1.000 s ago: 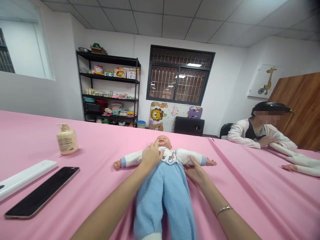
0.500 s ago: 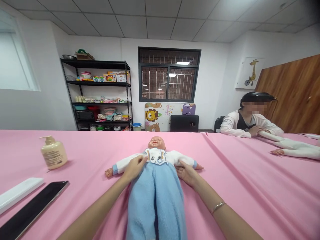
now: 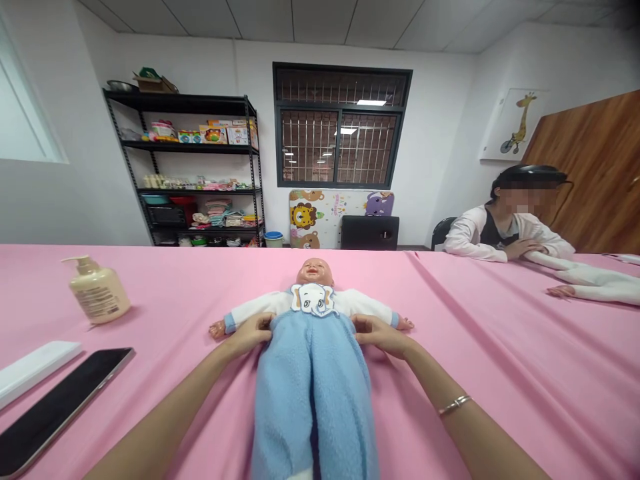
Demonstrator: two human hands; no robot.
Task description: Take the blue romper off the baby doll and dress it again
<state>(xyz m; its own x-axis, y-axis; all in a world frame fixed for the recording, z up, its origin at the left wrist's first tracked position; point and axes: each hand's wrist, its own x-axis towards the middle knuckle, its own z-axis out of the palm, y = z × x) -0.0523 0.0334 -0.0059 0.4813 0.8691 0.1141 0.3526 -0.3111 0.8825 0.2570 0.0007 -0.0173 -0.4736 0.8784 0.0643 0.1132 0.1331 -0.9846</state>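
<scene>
A baby doll (image 3: pixel 315 272) lies on its back on the pink tablecloth, head away from me and both arms spread. It wears a fluffy blue romper (image 3: pixel 287 387) with white sleeves and an elephant patch (image 3: pixel 313 300) on the chest. My left hand (image 3: pixel 251 333) has its fingers curled onto the romper's left edge at the waist, below the doll's arm. On the opposite edge, at the same height, my right hand (image 3: pixel 379 333) grips the cloth with bent fingers. A bracelet circles my right forearm. The undersides of my fingertips are hidden.
To the left stand a cream pump bottle (image 3: pixel 99 291), a white flat case (image 3: pixel 37 370) and a black phone (image 3: pixel 63 410). At the right a person (image 3: pixel 510 227) sits with arms on the table beside another doll (image 3: pixel 595 280). A loaded black shelf (image 3: pixel 185 147) stands behind.
Both hands have moved down from the chest and sleeve area to the sides of the romper's waist. My left hand has left the elephant patch. The view has tilted slightly down.
</scene>
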